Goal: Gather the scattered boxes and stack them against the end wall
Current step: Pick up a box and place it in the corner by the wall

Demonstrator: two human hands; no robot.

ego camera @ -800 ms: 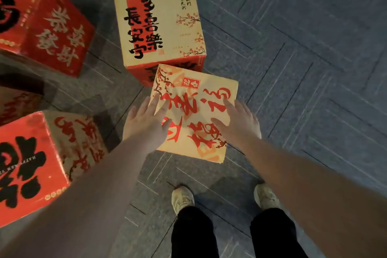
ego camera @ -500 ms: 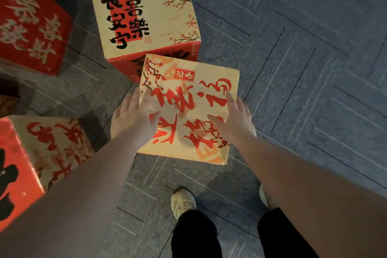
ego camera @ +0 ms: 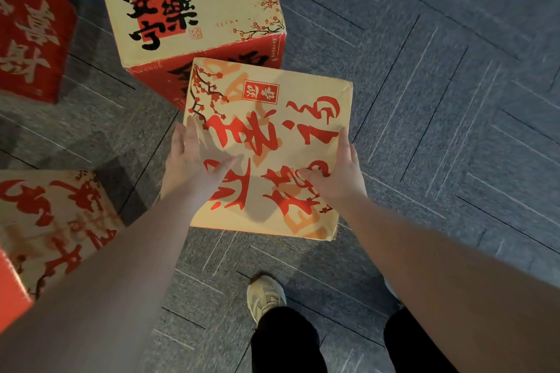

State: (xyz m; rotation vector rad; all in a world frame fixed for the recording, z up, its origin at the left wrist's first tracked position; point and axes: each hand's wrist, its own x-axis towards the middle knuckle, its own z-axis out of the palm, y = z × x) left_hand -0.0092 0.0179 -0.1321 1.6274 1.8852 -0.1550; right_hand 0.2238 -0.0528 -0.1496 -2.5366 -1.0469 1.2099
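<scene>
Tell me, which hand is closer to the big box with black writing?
Left. The left hand grips the tan box's left edge, just below the black-lettered box; the right hand grips the opposite edge, farther off.

Scene was dim, with a cool cast on the grey carpet floor [ego camera: 439, 100]. Light appeared to come from overhead: soft shadows of the hands [ego camera: 194, 166] fell on the top of the yellow box [ego camera: 272, 130], at frame centre. Upper-left corner was darkest. No glare noted. Slight motion blur softened the carpet texture and box print. Wide-angle stretch enlarged the forearms at the lower edges.
</scene>
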